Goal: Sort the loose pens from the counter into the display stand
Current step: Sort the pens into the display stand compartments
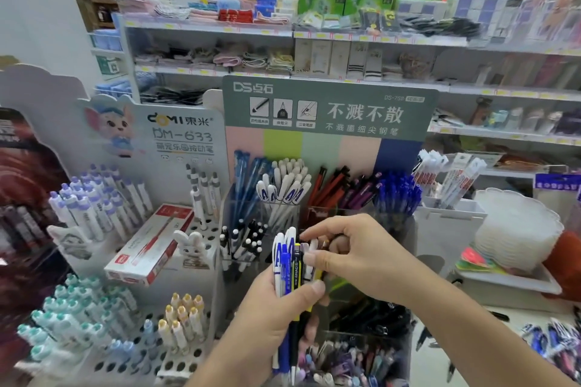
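Both hands on one pen bundle (290, 264): left hand (270, 311) clenched around it, right hand (352, 256) pinching its tops.

Two bare hands and forearms, head-camera view

Left hand (270, 308): no glove, no watch or band at the wrist, thumbnail short and unpainted; forearm uncovered to the frame edge, no sleeve in sight. Right hand (355, 258): no glove, fingernails short and plain; possible ring on one finger, too blurred to confirm; forearm uncovered all the way to the lower right corner.
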